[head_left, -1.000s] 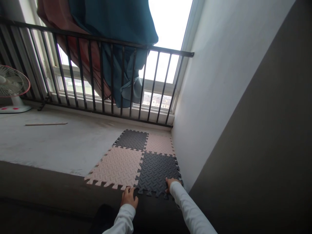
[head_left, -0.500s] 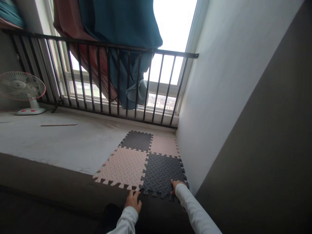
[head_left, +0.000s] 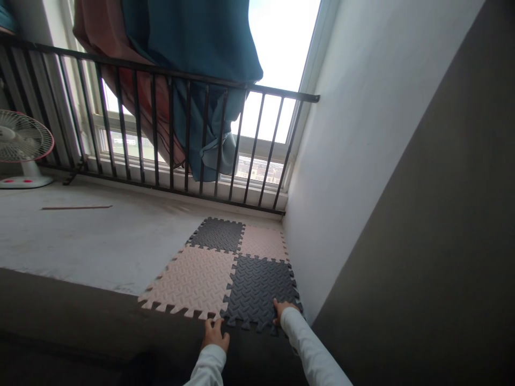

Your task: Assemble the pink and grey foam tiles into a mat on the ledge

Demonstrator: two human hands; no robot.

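Four-square foam puzzle matting lies in the corner of a pale ledge, its pink and black tiles interlocked. At the front edge of the near pink foam tile [head_left: 197, 281], close to its seam with the black one, is my left hand [head_left: 215, 336]. Its fingers are apart, the tips at the teeth, with nothing held. My right hand [head_left: 285, 312] is closed at the near right corner of the near black foam tile [head_left: 257, 289]; part of its grip is hidden. Behind lie another black tile [head_left: 219, 235] and a pink tile [head_left: 263, 242].
A white wall [head_left: 341, 161] rises along the mat's right side. Behind runs a black metal railing [head_left: 161, 69] before a window with a blue and pink curtain [head_left: 189, 43]. On the ledge [head_left: 100, 241] are a fan [head_left: 24, 145] and a thin brown strip [head_left: 76, 207].
The whole view has shifted, so the scene sits slightly further left. Both hands stay at the same places along the mat's front edge; the tiles look unmoved on the ledge.
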